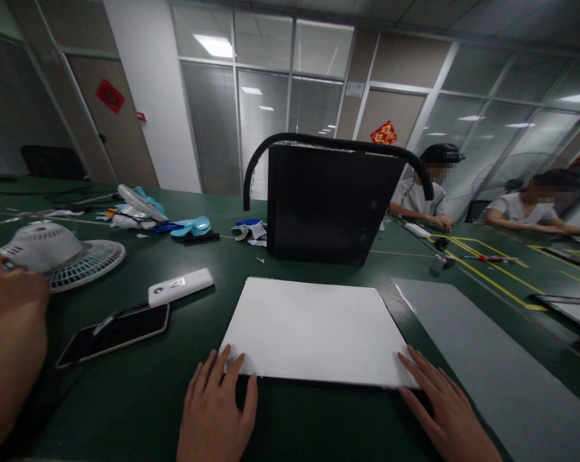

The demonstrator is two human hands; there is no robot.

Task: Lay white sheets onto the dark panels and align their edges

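Observation:
A white rectangular panel (pixel 314 330) with a thin dark edge lies flat on the green table right in front of me. My left hand (pixel 217 404) rests at its near left corner, fingers spread and fingertips touching the white surface. At the near right corner, my right hand (pixel 444 404) lies with its fingers stretched out, the tips touching the panel's edge. Neither hand is wrapped round anything. Behind the panel stands a black box-like object (pixel 335 205) with a curved black tube (pixel 338 138) over its top.
On the left lie a phone (pixel 117 333), a white power bank (pixel 181 287) and a white fan (pixel 85 263), with another person's hand (pixel 11 289) at the fan. A grey sheet (pixel 487 359) lies to the right. Two people (pixel 422 196) sit farther right near yellow tape lines (pixel 496 276).

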